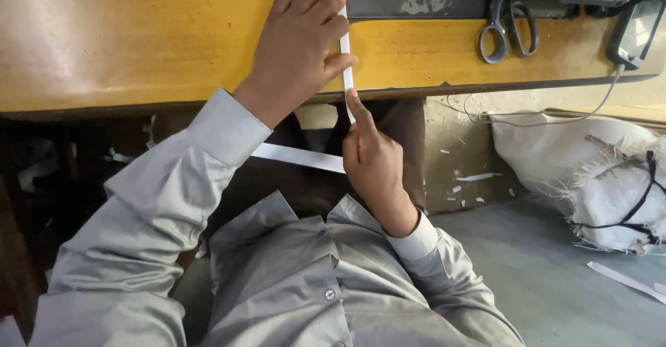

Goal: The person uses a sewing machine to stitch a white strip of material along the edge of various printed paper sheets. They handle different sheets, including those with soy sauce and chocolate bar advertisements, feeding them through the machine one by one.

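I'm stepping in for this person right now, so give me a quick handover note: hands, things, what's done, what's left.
Left hand: flat on the yellow table, fingers pressing a white paper strip at the table edge.
Right hand: below the edge, pinching the strip's lower end.
Scissors lie on the table to the right, untouched.
Done: offcuts litter the floor.
Left: the strip is not yet released by either hand.
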